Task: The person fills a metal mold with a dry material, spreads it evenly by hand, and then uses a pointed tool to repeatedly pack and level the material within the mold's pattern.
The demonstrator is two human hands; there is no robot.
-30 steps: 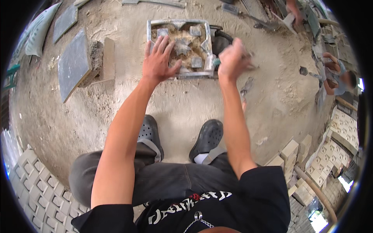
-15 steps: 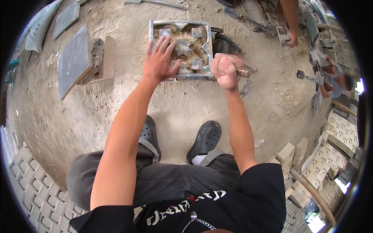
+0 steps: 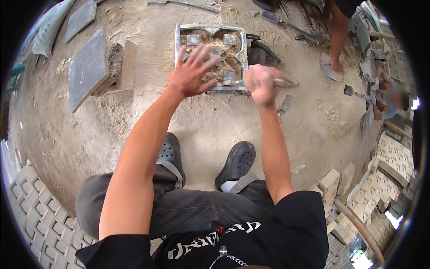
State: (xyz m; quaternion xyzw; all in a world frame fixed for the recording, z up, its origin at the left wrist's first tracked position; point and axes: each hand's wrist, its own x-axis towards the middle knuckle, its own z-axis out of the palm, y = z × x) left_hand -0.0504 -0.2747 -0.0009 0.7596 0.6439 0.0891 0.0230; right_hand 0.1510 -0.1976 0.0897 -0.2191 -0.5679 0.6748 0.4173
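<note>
A square metal mould frame (image 3: 210, 27) lies on the sandy ground ahead of me, with crumbly tan material inside. Small square grey blocks (image 3: 230, 39) sit in its corners, and a grey star-shaped piece in the middle is partly hidden. My left hand (image 3: 191, 74) is spread over the mould's left and middle part, palm down, fingers apart and slightly blurred. At the near right corner my right hand (image 3: 261, 83) is wrapped round a hand tool (image 3: 285, 83). Its handle end sticks out to the right, and a teal part with a flat tip points into the mould. The tool's exact kind is unclear.
Left of the mould, a grey slab (image 3: 88, 69) leans on a clump beside a board (image 3: 129, 65). Another person's arm (image 3: 339, 38) reaches down at the upper right. Stacked pale blocks (image 3: 330, 180) stand at the lower right, patterned blocks (image 3: 31, 197) at the lower left.
My left hand has slid to the right across the mould, now covering more of the star piece. My right hand stays at the corner, blurred. The other person's arm reaches further down.
</note>
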